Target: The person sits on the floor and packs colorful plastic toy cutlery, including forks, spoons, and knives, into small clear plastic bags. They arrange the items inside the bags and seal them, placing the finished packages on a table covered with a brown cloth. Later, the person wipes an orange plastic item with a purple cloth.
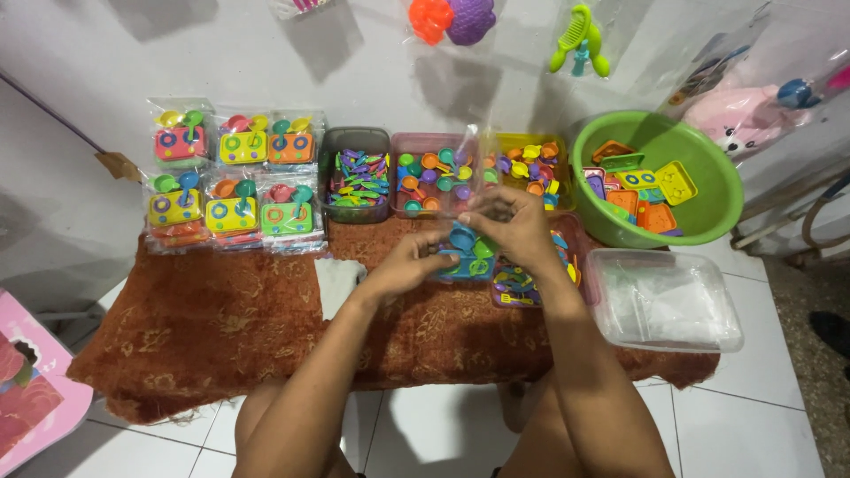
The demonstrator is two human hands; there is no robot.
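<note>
My left hand (409, 263) and my right hand (511, 223) meet over a low table covered by a brown patterned cloth (221, 327). Together they hold a small clear plastic bag (465, 250) with a blue toy stove and small blue and green toy utensils inside. The left hand grips the bag's lower left side. The right hand pinches its top from above. Right behind the bag stands a tray of mixed toy spoons and pans (432, 177).
Packed toy sets in bags (232, 177) lie stacked at the back left. Several trays of small coloured toy pieces (356, 177) line the back. A green basin (660, 177) holds toy stoves at the right. A clear lidded box (666, 299) sits at the front right.
</note>
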